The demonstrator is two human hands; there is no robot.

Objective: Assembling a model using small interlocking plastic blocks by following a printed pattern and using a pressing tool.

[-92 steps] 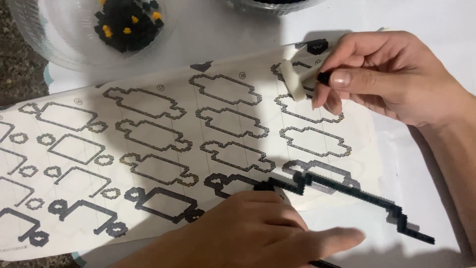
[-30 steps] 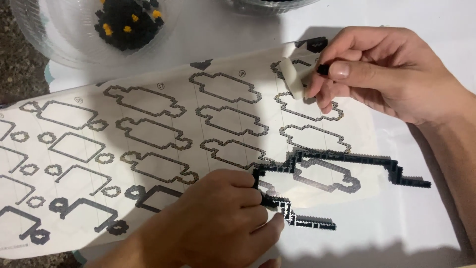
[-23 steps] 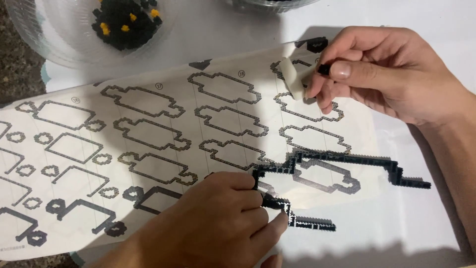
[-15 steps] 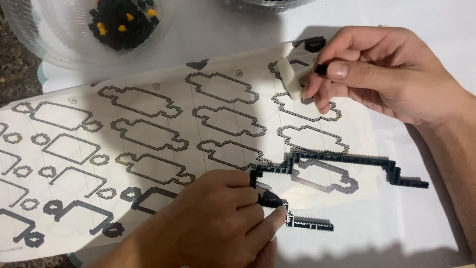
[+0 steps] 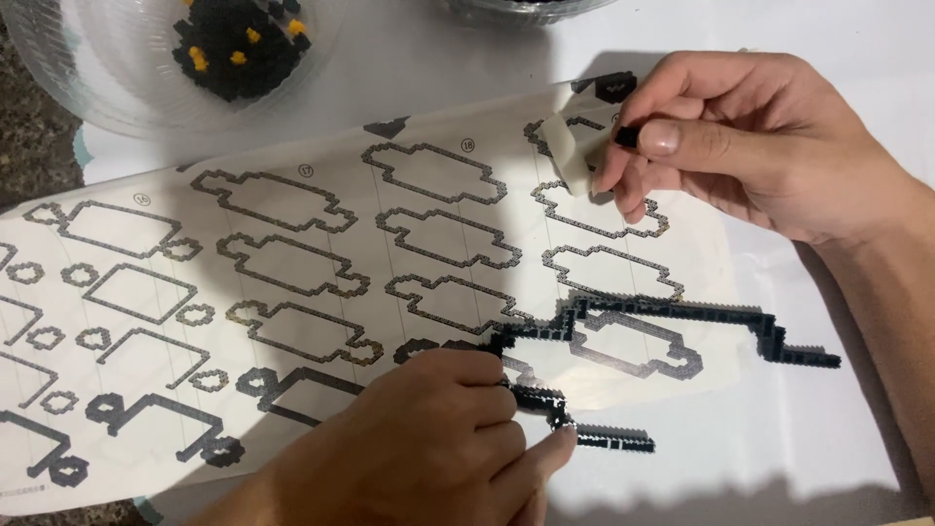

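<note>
Gripping a jagged black brick outline (image 5: pixel 623 326), left hand (image 5: pixel 429 448); right hand (image 5: pixel 750 136) pinches a tiny black brick (image 5: pixel 625 136).

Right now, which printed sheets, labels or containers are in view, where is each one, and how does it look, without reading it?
Instruction sheet: lies flat across the white table, under both hands; pale paper printed with rows of black block outlines and small circled marks.
Clear plastic bowl: top left corner; round, ribbed, holding black and yellow blocks.
Second clear container: top edge, mostly cut off; contents cannot be told.
No screens or signs.
</note>
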